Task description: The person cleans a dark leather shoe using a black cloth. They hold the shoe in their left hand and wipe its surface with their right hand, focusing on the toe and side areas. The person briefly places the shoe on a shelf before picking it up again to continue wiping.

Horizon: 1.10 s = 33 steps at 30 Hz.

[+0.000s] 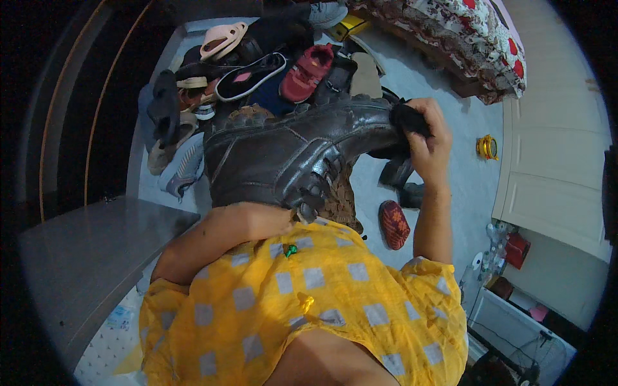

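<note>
A black leather lace-up boot (260,159) lies sideways across the front of my body, its toe pointing right. Against the shirt, my left hand (263,219) holds the boot's near side, close to the laces (316,188); some fingers are hidden. My right hand (432,132) pinches a bunched black cloth (410,119) and presses it on the toe end. Light glints off the leather near the toe. Below the laces shows a brown lugged sole (345,198); I cannot tell whether it belongs to a second boot.
Mixed footwear is piled beyond the boot, including a red shoe (306,72), a pink clog (224,39) and a grey sneaker (183,166). A patterned red slipper (395,224) lies on the floor. A dark ledge (106,241) is at left, white cabinets (555,154) at right.
</note>
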Motion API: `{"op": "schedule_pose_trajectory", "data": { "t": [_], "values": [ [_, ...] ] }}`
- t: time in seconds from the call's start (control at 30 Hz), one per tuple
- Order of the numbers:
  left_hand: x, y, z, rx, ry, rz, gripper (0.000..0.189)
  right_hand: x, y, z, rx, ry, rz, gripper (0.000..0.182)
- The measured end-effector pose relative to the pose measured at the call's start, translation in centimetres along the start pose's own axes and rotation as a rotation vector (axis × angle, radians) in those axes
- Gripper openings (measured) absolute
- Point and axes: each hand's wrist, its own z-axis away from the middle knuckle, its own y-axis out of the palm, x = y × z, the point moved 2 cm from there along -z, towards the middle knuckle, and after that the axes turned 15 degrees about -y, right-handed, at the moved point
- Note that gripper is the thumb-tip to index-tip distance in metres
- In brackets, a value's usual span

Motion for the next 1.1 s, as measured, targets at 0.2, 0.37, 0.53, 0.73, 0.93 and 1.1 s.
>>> {"op": "schedule_pose_trajectory", "data": {
  "t": [0.2,0.37,0.53,0.73,0.93,1.1],
  "values": [
    [0.0,0.4,-0.3,0.008,0.027,0.007,0.036,2.8,1.0,-3.6,0.312,-0.160,0.206,0.038],
    [-0.1,0.6,-0.3,-0.010,0.044,0.008,0.037,5.8,4.9,-6.6,0.413,-0.329,0.239,0.034],
    [0.1,1.0,-0.3,-0.031,0.062,0.020,0.038,7.8,6.8,-6.9,0.499,-0.413,0.137,0.031],
    [0.2,1.8,-0.8,-0.068,0.115,0.036,0.039,6.2,3.0,-6.4,0.522,-0.300,0.220,0.039],
    [0.1,2.5,-2.1,0.010,0.029,0.118,0.042,7.2,3.8,-6.6,0.569,-0.340,0.206,0.033],
    [-0.3,2.0,-1.7,0.100,-0.022,0.168,0.045,8.9,7.9,-7.3,0.600,-0.481,0.132,0.029]
  ]
}}
